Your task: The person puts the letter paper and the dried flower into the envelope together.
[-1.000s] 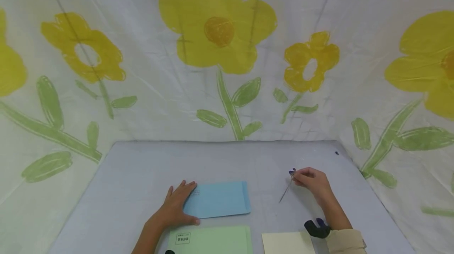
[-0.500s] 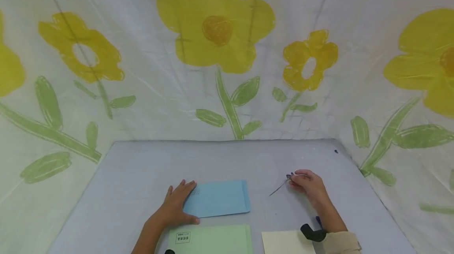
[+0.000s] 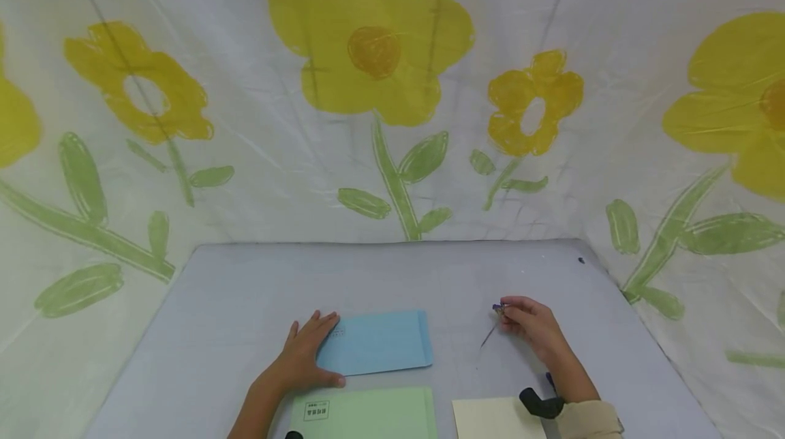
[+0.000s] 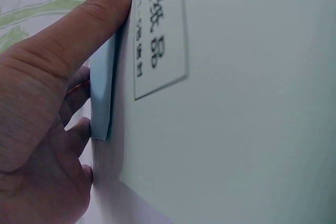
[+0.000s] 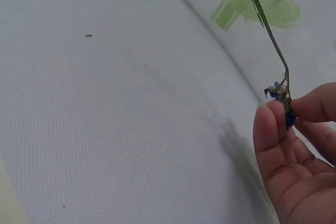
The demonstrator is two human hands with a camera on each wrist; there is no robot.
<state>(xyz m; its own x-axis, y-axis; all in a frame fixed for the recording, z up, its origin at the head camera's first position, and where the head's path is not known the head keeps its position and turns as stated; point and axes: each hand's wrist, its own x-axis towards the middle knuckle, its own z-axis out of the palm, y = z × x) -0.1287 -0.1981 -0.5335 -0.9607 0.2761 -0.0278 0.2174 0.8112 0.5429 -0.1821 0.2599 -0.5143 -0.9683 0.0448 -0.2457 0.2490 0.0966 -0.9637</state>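
My left hand point(image 3: 306, 360) lies with spread fingers over the left end of a light blue envelope point(image 3: 383, 343); its thumb is at the near corner. In the left wrist view the thumb lies along the blue edge, close to a pale green envelope point(image 4: 226, 114) with a printed box. To the right of the blue envelope, my right hand point(image 3: 533, 330) pinches a dried flower point(image 3: 498, 309) by its head, between thumb and fingers. Small blue-purple petals show in the right wrist view, and the thin stem point(image 5: 270, 32) sticks out away from the hand.
Nearer to me lies a cream sheet point(image 3: 497, 418), to the right of the green envelope. A small dark scrap point(image 3: 581, 260) is at the far right of the grey table point(image 3: 276, 282). Behind the table hangs a white curtain point(image 3: 257, 187) printed with yellow flowers.
The right hand has shifted slightly left with the flower and turned it, so the stem swung out to the left and then back downward. The left hand stays on the blue envelope.
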